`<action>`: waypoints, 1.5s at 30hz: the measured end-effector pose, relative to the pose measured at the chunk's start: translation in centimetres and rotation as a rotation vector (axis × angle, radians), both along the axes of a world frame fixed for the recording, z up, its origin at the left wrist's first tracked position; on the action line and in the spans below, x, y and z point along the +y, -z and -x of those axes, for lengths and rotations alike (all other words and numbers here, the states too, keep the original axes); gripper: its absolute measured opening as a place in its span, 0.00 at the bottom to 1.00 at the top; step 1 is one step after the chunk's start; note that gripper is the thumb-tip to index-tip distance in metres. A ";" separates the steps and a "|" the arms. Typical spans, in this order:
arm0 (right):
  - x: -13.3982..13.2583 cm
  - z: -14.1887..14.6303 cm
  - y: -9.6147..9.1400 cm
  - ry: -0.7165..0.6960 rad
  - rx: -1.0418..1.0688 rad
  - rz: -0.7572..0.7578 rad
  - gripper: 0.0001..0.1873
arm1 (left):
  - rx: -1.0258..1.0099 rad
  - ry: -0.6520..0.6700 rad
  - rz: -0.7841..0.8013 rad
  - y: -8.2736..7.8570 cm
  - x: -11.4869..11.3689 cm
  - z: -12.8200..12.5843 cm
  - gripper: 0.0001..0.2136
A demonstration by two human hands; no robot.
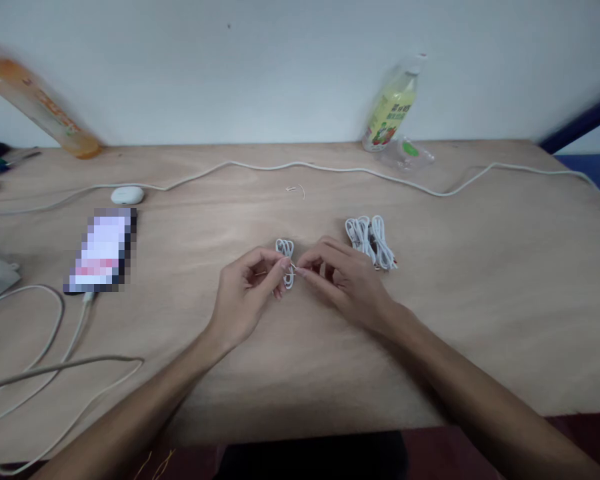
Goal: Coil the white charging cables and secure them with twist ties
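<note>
A small coiled white cable (289, 279) lies at the middle of the table, between and just behind my fingertips. My left hand (247, 287) pinches a thin, wire-like tie (293, 267) between thumb and forefinger at the cable's left side. From the right, my right hand (347, 283) closes thumb and forefinger on the same tie. Whether the tie passes around the cable I cannot tell, because my fingers cover part of it. Close beyond my right hand rest several bundled white cables (370, 240).
Small thin white pieces (295, 191) lie beyond my hands. A long white cord (330, 168) crosses the back. On the left are a phone (103, 247) with its charging cable, a white case (127, 195) and an orange bottle (45, 110). A yellow-green bottle (393, 110) stands against the wall.
</note>
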State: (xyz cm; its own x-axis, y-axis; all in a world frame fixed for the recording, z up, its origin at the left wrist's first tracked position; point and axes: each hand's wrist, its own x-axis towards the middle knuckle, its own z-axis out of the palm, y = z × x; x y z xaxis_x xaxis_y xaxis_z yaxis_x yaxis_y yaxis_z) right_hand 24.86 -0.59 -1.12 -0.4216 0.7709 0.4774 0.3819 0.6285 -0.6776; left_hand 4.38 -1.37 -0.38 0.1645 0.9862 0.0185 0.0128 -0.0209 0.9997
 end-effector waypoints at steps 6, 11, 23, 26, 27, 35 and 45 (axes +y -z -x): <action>-0.1 -0.1 -0.1 0.000 0.016 0.053 0.05 | 0.002 0.023 -0.018 -0.2 0.0 0.0 0.07; -0.2 0.0 -0.2 0.001 0.079 0.131 0.06 | 0.037 0.020 -0.040 -0.1 0.0 0.0 0.07; -0.2 0.3 -0.5 0.002 0.215 0.347 0.10 | 0.070 0.024 -0.098 -0.1 -0.3 0.2 0.08; -0.1 0.2 -0.5 0.005 0.206 0.347 0.10 | 0.070 0.020 -0.099 -0.1 -0.2 0.2 0.07; -0.1 0.2 -0.6 0.008 0.196 0.347 0.10 | 0.071 0.015 -0.093 -0.1 -0.2 0.2 0.07; -0.2 0.0 -0.8 0.018 0.218 0.342 0.07 | 0.023 -0.004 -0.066 -0.7 -0.1 0.1 0.10; -0.1 -0.1 -0.4 0.023 0.223 0.287 0.05 | -0.039 0.015 -0.047 -0.3 0.0 0.0 0.05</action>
